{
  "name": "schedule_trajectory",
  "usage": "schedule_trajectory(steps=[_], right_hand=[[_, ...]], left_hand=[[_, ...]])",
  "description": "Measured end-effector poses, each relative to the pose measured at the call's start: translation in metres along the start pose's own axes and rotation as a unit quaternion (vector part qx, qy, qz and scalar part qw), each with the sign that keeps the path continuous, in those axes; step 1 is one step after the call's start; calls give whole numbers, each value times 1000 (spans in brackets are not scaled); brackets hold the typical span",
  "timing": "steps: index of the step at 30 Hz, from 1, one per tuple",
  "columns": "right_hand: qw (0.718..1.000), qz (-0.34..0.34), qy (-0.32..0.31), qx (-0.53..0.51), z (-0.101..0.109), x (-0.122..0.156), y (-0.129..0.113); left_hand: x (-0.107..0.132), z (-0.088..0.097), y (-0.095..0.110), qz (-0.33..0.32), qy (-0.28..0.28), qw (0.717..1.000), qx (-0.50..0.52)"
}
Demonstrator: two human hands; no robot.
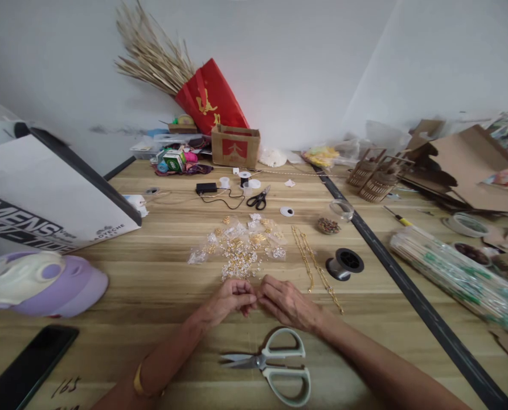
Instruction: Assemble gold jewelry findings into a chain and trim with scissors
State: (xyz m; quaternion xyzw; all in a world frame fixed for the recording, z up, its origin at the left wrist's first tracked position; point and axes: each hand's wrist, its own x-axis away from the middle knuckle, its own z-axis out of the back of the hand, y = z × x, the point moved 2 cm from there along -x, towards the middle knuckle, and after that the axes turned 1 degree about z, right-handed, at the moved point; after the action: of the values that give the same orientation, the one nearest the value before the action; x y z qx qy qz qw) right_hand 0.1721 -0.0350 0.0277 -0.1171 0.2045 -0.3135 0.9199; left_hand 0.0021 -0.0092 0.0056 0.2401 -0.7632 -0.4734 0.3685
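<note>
My left hand (236, 297) and my right hand (282, 300) meet fingertip to fingertip over the wooden table. Both are closed in a pinch, and whatever lies between the fingers is too small to make out. Just beyond them spreads a pile of clear and gold beads (239, 256), partly in small plastic bags. A gold beaded chain (321, 273) lies to the right of my right hand, beside a spool of thin wire (344, 264). Closer to me, white-handled scissors (265, 361) rest on the table below my hands, blades pointing left.
At left are a phone (32, 364), a purple-and-white bottle (53, 282) and a large box (53, 193). Black scissors (259, 198) and a bowl of brown beads (328, 225) lie farther back. Bagged sticks (454, 273) lie right of the black strip (401, 285).
</note>
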Motion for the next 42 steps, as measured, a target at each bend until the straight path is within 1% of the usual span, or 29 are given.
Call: schedule_trajectory(steps=[4, 7, 11, 14, 17, 20, 23, 26, 31, 35, 42], right_hand=[[996, -11, 16, -89, 0, -1, 3], [987, -26, 31, -158, 0, -2, 5], [976, -60, 55, -204, 2, -4, 5], [965, -98, 57, -236, 4, -5, 5], [947, -148, 50, -280, 3, -5, 6], [922, -189, 44, -335, 1, -4, 9], [898, -207, 40, -386, 0, -4, 11], [884, -215, 41, -413, -2, -4, 12], [886, -230, 52, -398, -8, -4, 10], [888, -236, 59, -390, -12, -3, 11], [903, -215, 75, -365, -15, -2, 11]], left_hand=[[0, 1, 0, -22, -5, 999, -22], [0, 1, 2, -34, 6, 998, -49], [-1, -1, 5, -50, 32, 995, -78], [-1, -3, 7, -60, 46, 993, -94], [1, -4, 10, -67, 57, 991, -100], [2, -6, 12, -66, 66, 991, -93], [2, -6, 12, -65, 72, 991, -91], [1, -5, 10, -74, 78, 990, -93], [-1, -6, 7, -84, 87, 988, -95], [0, -8, 8, -86, 98, 987, -98], [1, -10, 8, -91, 98, 986, -101]])
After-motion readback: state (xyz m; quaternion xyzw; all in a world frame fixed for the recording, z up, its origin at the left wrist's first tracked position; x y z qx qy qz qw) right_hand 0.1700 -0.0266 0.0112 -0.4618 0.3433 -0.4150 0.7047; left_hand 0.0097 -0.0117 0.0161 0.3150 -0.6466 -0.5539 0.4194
